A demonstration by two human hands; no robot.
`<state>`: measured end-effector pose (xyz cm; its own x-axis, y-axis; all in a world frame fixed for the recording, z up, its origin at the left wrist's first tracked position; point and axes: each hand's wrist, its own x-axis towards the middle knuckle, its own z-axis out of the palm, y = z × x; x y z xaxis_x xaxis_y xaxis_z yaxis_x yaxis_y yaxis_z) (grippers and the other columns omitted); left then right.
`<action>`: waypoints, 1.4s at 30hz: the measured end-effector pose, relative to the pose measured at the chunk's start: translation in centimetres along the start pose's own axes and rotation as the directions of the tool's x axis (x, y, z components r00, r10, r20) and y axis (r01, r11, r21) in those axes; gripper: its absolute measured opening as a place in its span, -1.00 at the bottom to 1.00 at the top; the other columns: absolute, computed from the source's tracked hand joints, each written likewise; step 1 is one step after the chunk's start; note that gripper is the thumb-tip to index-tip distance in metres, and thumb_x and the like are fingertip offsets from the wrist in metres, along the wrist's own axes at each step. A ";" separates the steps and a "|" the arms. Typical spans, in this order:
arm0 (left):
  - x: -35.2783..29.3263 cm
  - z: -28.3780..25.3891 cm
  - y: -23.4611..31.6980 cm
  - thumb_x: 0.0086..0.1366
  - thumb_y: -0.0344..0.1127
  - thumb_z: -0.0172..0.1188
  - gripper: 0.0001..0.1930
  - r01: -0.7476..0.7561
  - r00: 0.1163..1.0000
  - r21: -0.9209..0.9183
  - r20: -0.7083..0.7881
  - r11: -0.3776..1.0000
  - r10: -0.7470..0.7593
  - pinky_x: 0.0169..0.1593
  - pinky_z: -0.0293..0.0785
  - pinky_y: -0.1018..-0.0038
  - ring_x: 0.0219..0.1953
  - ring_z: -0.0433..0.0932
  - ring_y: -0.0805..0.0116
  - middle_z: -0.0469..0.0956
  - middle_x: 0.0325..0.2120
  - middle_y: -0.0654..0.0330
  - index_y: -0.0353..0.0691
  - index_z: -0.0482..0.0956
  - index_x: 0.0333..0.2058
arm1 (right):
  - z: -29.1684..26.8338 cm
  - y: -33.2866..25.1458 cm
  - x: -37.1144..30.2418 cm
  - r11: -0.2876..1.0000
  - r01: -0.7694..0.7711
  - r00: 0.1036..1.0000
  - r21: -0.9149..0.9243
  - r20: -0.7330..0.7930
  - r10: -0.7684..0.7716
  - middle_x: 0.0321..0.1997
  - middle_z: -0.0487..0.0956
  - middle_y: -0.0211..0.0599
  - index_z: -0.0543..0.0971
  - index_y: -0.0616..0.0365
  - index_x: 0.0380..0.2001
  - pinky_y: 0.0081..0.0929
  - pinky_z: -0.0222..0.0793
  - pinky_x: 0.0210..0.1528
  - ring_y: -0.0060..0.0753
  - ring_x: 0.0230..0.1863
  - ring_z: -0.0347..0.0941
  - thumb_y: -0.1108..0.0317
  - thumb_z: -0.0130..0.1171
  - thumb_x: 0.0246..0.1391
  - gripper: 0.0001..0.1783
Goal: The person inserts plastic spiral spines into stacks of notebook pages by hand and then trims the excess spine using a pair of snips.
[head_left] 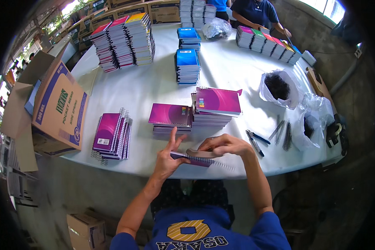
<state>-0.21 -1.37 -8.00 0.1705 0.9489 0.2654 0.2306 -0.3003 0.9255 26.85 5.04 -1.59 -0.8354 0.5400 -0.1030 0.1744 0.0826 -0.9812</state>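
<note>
My left hand grips a small purple notebook by its left end, at the table's near edge. A black wire coil runs along the notebook's edge and sticks out past its right end. My right hand is closed round a curved brownish-grey tool, which lies along the coil edge. Just beyond my hands stand a shorter stack of purple pads and a taller purple stack. Coil-bound purple notebooks are piled to the left.
Pliers and loose coils lie at right, near plastic bags of coils. An open carton stands at left. Blue notebooks and multicoloured stacks sit farther back. Another person works at the far side.
</note>
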 end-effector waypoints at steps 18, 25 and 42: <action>-0.8 0.6 -0.5 -0.11 -0.13 0.53 0.29 0.066 0.996 -0.425 0.085 0.903 -0.032 0.28 0.17 0.48 0.34 0.21 0.28 0.23 0.32 -0.07 -0.17 -0.26 0.44 | 1.4 0.3 1.6 0.976 0.147 0.989 0.160 -0.038 -0.143 0.06 0.58 -0.11 0.61 0.29 -0.01 -0.38 0.32 0.08 -0.26 -0.02 0.48 -0.08 0.17 0.14 -0.38; -0.2 -1.1 0.4 0.17 -0.01 0.34 -0.15 0.054 0.964 -0.347 0.263 0.936 0.042 0.36 0.11 0.33 0.32 0.27 0.24 0.27 0.30 0.00 -0.30 0.20 0.32 | 1.6 0.5 0.0 0.951 -0.030 0.975 -0.306 -0.218 -0.040 0.03 0.57 -0.08 0.65 0.14 -0.04 -0.31 0.40 0.04 -0.20 0.05 0.48 -0.02 0.29 0.07 -0.48; -2.7 0.2 1.5 0.35 0.00 0.10 -0.33 -0.133 0.991 0.387 0.064 0.913 0.117 0.29 0.16 0.00 0.24 0.37 -0.02 0.44 0.18 0.07 -0.18 0.20 0.33 | 3.1 6.4 -10.1 0.277 -0.738 0.478 -0.616 -0.766 -0.430 0.02 0.45 0.08 0.47 0.11 0.17 -0.07 0.30 0.06 0.04 0.01 0.38 0.50 0.19 0.06 -0.47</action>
<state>-0.11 -4.45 -7.41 0.2570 0.8991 0.3543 0.5581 -0.4374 0.7051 34.78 -2.45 -7.37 -0.0747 0.8640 0.4979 0.9855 0.1401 -0.0954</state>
